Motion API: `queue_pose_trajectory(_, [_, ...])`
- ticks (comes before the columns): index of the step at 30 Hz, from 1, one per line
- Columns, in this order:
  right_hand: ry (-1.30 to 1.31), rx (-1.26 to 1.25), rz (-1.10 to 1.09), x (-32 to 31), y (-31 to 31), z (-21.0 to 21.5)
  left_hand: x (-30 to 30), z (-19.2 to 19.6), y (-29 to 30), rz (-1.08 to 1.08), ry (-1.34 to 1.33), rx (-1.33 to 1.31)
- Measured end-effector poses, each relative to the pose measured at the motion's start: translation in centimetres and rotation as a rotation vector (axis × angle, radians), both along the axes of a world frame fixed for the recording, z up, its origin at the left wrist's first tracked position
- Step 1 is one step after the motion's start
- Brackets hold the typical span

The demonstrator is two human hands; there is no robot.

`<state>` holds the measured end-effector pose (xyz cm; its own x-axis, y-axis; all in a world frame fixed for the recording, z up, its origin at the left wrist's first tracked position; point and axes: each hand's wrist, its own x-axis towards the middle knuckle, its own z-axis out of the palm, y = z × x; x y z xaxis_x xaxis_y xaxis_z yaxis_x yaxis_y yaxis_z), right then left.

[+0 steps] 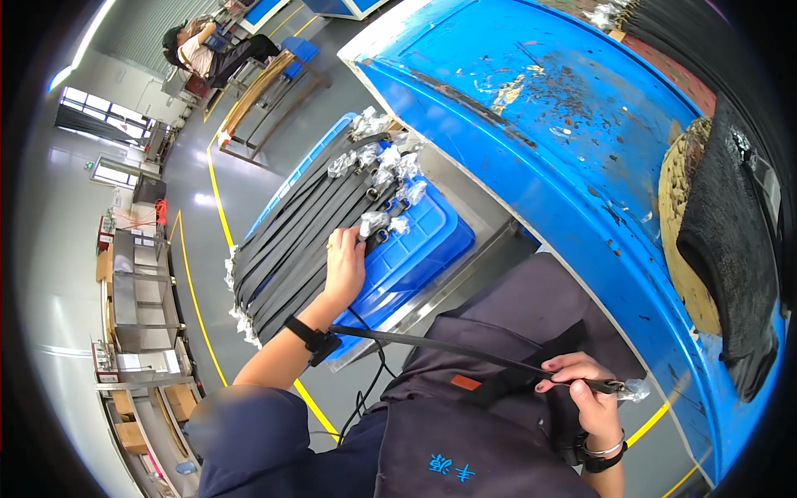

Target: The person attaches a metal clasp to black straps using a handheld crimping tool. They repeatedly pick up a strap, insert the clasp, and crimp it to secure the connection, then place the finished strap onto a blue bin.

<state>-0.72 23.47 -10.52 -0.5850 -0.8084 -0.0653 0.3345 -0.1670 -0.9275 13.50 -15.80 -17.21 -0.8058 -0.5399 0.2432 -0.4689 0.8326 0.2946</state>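
Observation:
My right hand [585, 390] pinches a black belt [465, 347] near its end, where a metal fitting is wrapped in clear plastic [636, 390]. That belt stretches across my lap towards my left wrist, where its other end passes out of sight. My left hand [344, 267] is closed at the near edge of a row of black belts [290, 224], its fingertips on a belt end next to a plastic-wrapped buckle [374, 222]. The row lies side by side on a blue plastic crate [432, 241], with wrapped buckles bunched at the far right end.
A blue workbench [573, 158] with a stained top runs along my right, bearing a dark cloth [730, 241] over a yellowish pad [682, 224]. Black cables [362, 398] hang beside the crate. Beyond are a wooden-topped bench [257, 95] and a seated person [207, 58].

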Motion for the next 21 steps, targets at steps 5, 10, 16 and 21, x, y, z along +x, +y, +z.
queue_pose_trajectory(5, [-0.023, 0.004, 0.014, -0.1, 0.2, -0.1, -4.4, 0.2, -0.1, -0.135, 0.060, 0.001])
queue_pose_trajectory(10, [-0.021, 0.020, -0.013, -0.2, 0.6, -0.1, -3.2, 2.0, 0.5, -0.214, -0.111, -0.151])
queue_pose_trajectory(16, [-0.026, 0.035, -0.014, -0.6, 0.6, -0.6, 2.2, 0.9, -4.3, 0.138, -0.381, -0.087])
queue_pose_trajectory(21, [-0.025, 0.033, -0.009, -0.6, 0.3, -0.5, 0.6, 1.3, -6.2, 0.036, -0.401, -0.067])
